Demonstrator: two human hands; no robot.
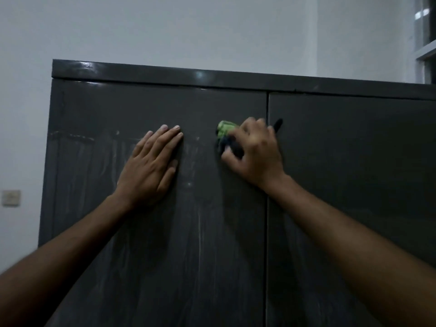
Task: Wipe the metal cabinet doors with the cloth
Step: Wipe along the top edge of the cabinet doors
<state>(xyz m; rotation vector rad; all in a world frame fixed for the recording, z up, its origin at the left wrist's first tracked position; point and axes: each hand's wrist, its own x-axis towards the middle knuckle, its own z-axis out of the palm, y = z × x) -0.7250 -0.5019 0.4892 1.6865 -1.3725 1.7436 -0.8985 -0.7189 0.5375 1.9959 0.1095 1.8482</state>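
Partway, by the look of it: pale streaks over much of the left door [153, 232], right door [354, 161] seemingly untouched. Right hand [256, 154] curled round the green cloth [225, 131], pressed near the left door's right edge. Left hand [151, 166] flat, fingers straight, bracing. Dim room, white wall [165, 29], wall switch [11, 198].

two doors [165, 232], two hands [151, 166], one cloth [225, 129].

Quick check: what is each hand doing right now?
Left hand: open, flat on the left door.
Right hand: grips the cloth against that door.
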